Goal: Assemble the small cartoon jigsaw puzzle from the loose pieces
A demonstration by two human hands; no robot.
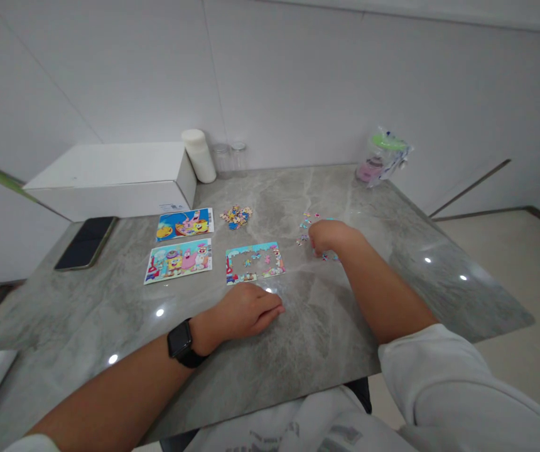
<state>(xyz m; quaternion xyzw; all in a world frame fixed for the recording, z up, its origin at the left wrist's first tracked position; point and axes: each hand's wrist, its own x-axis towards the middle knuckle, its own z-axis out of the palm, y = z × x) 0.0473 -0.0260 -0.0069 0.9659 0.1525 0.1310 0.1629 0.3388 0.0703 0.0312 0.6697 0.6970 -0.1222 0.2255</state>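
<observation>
A jigsaw puzzle frame [232, 257] lies on the grey table, its border joined, with a few loose pieces inside the gap. Just below it my left hand [246, 311] rests on the tabletop, fingers together and nothing seen in them. My right hand [329, 237] reaches down among scattered puzzle pieces [304, 224] to the right of the frame. Its fingers are bent and drawn together, and whatever they pinch is hidden. Left of the frame lies a printed picture card [180, 260] with cartoon figures; a second, blue card [185, 224] is behind it.
A heap of puzzle pieces [237, 216] sits behind the frame. Along the wall stand a white box [114, 179], a white bottle [199, 157], clear jars [230, 160] and a plastic-wrapped container [378, 157]. A phone [87, 243] lies at left on the stone-patterned table [298, 351].
</observation>
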